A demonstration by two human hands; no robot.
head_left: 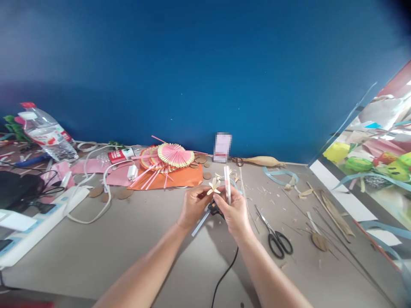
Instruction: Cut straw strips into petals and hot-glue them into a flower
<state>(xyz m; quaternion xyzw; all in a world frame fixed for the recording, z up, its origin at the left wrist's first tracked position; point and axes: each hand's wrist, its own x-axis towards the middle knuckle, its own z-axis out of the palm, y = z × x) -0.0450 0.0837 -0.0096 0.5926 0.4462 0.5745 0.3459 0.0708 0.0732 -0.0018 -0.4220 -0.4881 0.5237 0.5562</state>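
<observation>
A small cream flower with pointed petals [214, 185] is pinched at its base between both hands. My left hand [194, 206] is closed on it from the left, fingertips bunched. My right hand [233, 210] is closed too, its thumb against the flower's underside. A white strip with pinkish marks [227, 185] stands upright at my right hand's fingers; its hold there is partly hidden. Below the hands lies a black glue gun [214, 208], mostly covered, with a translucent glue stick [201, 223] jutting out and a black cord [225, 273] running toward me.
Black-handled scissors [275, 237] lie open on the right, near thin sticks and a wooden disc [320, 241]. Pink paper fans [175, 156] rest on orange paper [189, 177]. A white power strip [41, 224] and plastic bottles [48, 134] occupy the left. A blue wall [205, 77] closes the back.
</observation>
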